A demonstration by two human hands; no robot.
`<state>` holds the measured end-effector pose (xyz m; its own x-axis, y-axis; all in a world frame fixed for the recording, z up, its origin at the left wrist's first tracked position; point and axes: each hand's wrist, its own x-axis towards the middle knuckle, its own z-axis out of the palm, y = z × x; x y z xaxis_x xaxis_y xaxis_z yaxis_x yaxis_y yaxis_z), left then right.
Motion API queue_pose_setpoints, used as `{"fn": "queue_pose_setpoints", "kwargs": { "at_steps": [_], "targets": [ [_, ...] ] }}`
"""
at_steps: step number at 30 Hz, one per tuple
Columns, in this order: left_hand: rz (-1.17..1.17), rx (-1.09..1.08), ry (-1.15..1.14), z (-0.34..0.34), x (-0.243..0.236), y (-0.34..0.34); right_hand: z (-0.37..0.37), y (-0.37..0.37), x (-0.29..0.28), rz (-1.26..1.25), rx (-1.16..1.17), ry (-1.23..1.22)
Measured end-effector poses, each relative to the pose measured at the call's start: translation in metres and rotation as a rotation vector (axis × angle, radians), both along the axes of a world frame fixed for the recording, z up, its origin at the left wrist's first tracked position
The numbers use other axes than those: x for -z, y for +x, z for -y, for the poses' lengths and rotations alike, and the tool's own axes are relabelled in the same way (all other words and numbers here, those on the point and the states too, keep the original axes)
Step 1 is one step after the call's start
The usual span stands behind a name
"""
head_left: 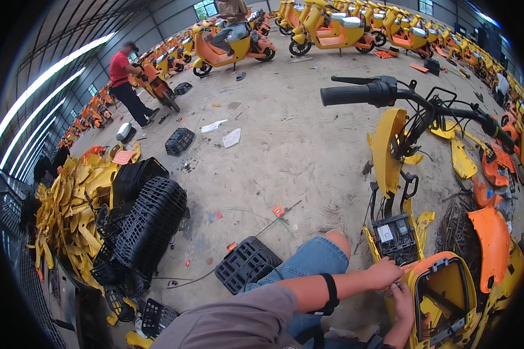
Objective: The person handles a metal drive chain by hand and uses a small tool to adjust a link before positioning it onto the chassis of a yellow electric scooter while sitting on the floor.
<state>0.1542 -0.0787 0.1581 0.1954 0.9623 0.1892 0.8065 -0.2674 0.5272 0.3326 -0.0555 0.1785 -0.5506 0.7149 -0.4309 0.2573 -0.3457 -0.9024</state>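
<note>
A partly stripped scooter stands at my right, its black handlebar (361, 93) bare and a yellow front panel (389, 151) hanging below it. Behind the floor section is the yellow and orange seat-base body (470, 296), open in the middle with a dark rim. My left hand (384, 273) is closed at the front edge of this body, fingers curled inward. Just below, my right hand (403, 299) has its fingers pinched together close to the left one. Something small may be between them, too small to name. A black battery-like box (393, 235) sits in the floor section.
Stacked black baskets (148, 227) and a heap of yellow panels (70, 215) lie at left. A black basket (247, 264) rests by my knee. Orange panels (489, 244) lie at right. A person in red (121, 70) stands by an orange scooter; another sits on a yellow scooter (230, 49).
</note>
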Motion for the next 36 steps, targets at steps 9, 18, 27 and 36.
{"fn": "queue_pose_setpoints", "kwargs": {
  "at_steps": [9, 18, 27, 36],
  "targets": [
    [0.256, 0.055, -0.163, 0.009, -0.108, -0.059, -0.019, 0.014, 0.036, 0.100, -0.031, -0.072],
    [-0.405, -0.486, 0.747, -0.013, -0.320, -0.211, -0.018, 0.014, 0.034, 0.111, -0.097, 0.022],
    [-0.473, -0.750, -0.052, -0.021, -0.351, -0.293, -0.012, 0.010, 0.017, 0.073, -0.105, -0.015],
    [-0.543, -0.753, -0.082, -0.023, -0.355, -0.247, -0.019, 0.013, 0.013, 0.113, -0.147, -0.026]
  ]
}}
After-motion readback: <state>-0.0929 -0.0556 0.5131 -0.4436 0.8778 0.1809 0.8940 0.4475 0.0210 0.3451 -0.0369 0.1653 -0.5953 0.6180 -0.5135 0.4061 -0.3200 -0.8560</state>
